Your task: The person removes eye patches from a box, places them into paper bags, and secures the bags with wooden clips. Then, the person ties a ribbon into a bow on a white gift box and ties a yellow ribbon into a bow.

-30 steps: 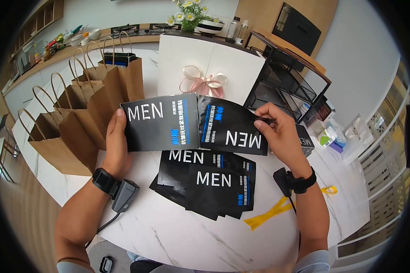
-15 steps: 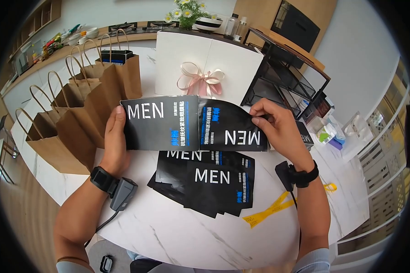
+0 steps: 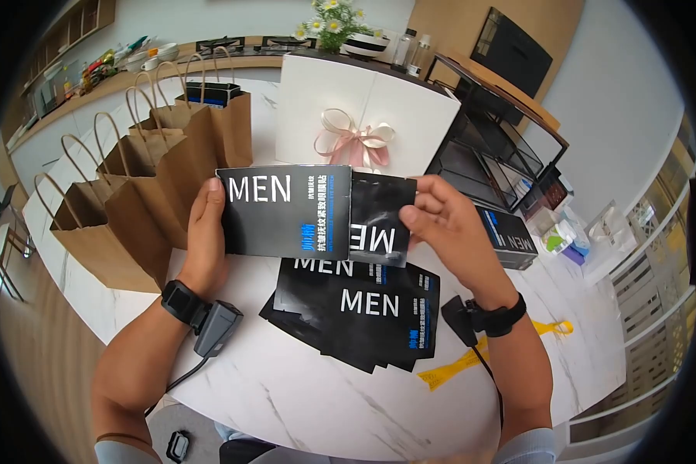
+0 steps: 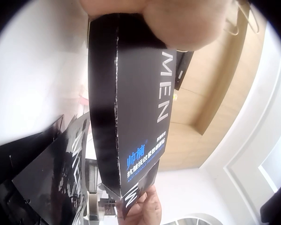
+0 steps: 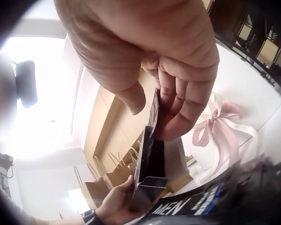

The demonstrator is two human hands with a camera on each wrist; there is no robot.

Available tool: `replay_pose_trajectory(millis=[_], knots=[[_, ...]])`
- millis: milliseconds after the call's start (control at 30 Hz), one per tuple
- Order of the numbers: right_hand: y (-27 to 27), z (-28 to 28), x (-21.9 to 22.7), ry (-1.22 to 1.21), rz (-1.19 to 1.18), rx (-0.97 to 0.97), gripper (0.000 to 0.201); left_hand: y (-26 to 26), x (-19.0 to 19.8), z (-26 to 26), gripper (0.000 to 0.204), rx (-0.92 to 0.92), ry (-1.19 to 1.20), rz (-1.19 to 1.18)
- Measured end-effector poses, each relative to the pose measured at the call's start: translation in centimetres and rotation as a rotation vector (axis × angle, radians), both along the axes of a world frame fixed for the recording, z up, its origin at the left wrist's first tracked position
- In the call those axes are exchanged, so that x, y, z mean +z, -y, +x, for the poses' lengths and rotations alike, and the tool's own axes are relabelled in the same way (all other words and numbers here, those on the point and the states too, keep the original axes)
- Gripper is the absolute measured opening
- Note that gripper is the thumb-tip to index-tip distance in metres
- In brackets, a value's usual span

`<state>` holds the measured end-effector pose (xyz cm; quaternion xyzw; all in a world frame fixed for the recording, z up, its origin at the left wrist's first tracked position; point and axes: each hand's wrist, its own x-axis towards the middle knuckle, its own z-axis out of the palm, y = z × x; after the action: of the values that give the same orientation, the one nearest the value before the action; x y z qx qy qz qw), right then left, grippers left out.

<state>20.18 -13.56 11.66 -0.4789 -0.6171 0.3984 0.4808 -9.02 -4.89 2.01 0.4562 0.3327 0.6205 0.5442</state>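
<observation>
My left hand [image 3: 206,232] grips a black MEN box [image 3: 274,220] by its left end, thumb on the front face. The box is held up over the table, its right end open, as the right wrist view shows. A black foil sachet [image 3: 380,209] with upside-down MEN lettering sticks out of that end, its other part hidden inside. My right hand [image 3: 456,232] holds the sachet's outer edge between thumb and fingers. Below the box, several similar black sachets [image 3: 367,329] lie fanned in a loose pile on the marbled table [image 3: 301,402].
A row of brown paper bags [image 3: 116,232] stands on the left, the farthest holding black boxes [image 3: 213,94]. Behind is a white box with a pink bow [image 3: 356,143]. Another black MEN box [image 3: 506,240] lies right, near a yellow ribbon [image 3: 456,367] and a black rack [image 3: 487,131].
My right hand has moved left toward the box, and the sachet has slid deeper into it, so less of it shows. The left hand keeps its grip on the box.
</observation>
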Motion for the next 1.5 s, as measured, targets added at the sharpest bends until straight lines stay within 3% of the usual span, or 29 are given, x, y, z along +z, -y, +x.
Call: replay_pose_trajectory(millis=[67,133,200,400,600,667,700,733,800,833,867,933,1000,1267,1467,1500], knots=[[-0.7,1.5,-0.4,0.106,-0.013,0.045,0.017,-0.2,-0.2,0.0,0.041,0.05,0.003,-0.026],[-0.3,1.1,-0.5,0.113,-0.064,0.06,0.014,-0.3,-0.3,0.0,0.043,-0.021,0.01,-0.005],[-0.2,-1.0,-0.7,-0.024,-0.016,0.067,0.017,0.0,-0.1,0.0,0.045,-0.045,-0.01,-0.002],[-1.2,-3.4,-1.6,-0.025,-0.002,0.109,0.014,-0.1,0.0,-0.3,0.048,-0.116,-0.02,-0.001],[-0.7,-3.9,-1.4,0.083,0.046,-0.003,0.007,0.3,0.4,-0.1,0.048,-0.15,0.024,-0.099],[-0.3,-2.9,-1.6,0.193,0.203,-0.12,0.008,0.3,0.4,-0.2,0.047,-0.156,0.056,-0.119],[-0.2,-1.7,-1.4,0.168,0.118,-0.075,0.022,0.1,0.2,-0.3,0.048,-0.172,0.087,-0.149],[-0.5,-1.0,-1.7,0.167,0.126,-0.068,0.022,0.2,0.2,-0.3,0.048,-0.191,0.118,-0.18],[-1.2,0.1,-2.4,0.212,0.434,0.057,0.062,0.6,0.7,-0.1,0.05,-0.213,0.116,-0.184],[-0.8,0.2,-1.7,0.269,0.282,0.174,0.11,0.8,1.0,0.1,0.05,-0.227,0.12,-0.232],[-0.9,0.3,-2.0,0.263,0.23,0.274,0.132,0.9,1.3,0.1,0.051,-0.239,0.125,-0.278],[-0.9,-0.9,-2.7,0.366,0.396,0.291,0.142,0.1,0.3,-0.2,0.052,-0.26,0.134,-0.277],[-1.0,-2.4,-2.3,0.256,0.41,0.293,0.141,0.0,-0.1,-0.4,0.05,-0.417,0.103,-0.323],[-0.8,-4.6,-0.9,0.343,0.669,0.33,0.098,1.4,1.4,0.5,0.051,-0.377,0.141,-0.367],[-0.3,-4.8,-0.7,0.263,0.52,0.293,0.081,1.2,1.3,0.3,0.05,-0.424,0.19,-0.343],[-0.7,-4.4,-0.8,0.356,0.595,0.261,0.081,1.2,1.3,0.2,0.05,-0.422,0.198,-0.348]])
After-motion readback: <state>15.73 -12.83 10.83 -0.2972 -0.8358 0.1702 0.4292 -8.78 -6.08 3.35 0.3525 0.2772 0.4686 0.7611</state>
